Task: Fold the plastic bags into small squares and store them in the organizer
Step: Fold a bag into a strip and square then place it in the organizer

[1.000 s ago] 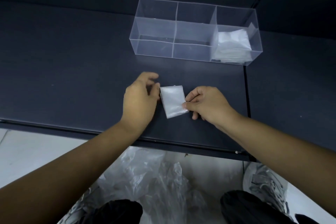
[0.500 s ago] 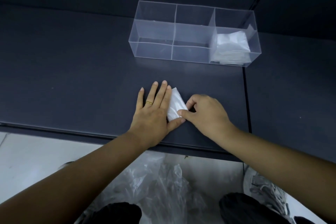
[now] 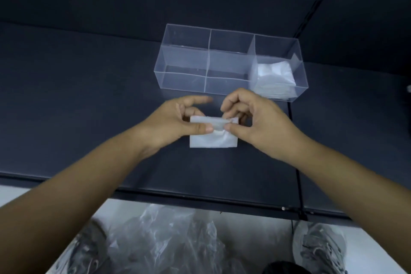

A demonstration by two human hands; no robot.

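Bench point(image 3: 77, 107) of dark grey carried the folded plastic bag point(image 3: 213, 139), a translucent rectangle near the front edge, its long axis running left to right, parallel to that edge. Its upper edge was raised as a flap. The left hand point(image 3: 173, 122) and the right hand point(image 3: 255, 122) both pinched that flap between thumb and curled fingers point(image 3: 229, 104), the thumbs almost meeting at its middle.

Just behind the hands stood the clear organizer point(image 3: 184, 55); its right compartment held a stack of folded bags point(image 3: 274, 78). Nothing lay between the hands and the organizer. Below the bench, loose plastic bags point(image 3: 169, 236) lay heaped on the floor point(image 3: 26, 196) between two grey shoes point(image 3: 320, 244).

Half a second before, the bag had slanted and the left palm had pressed flat on it with straight fingers; here it sat square and both hands gripped it.
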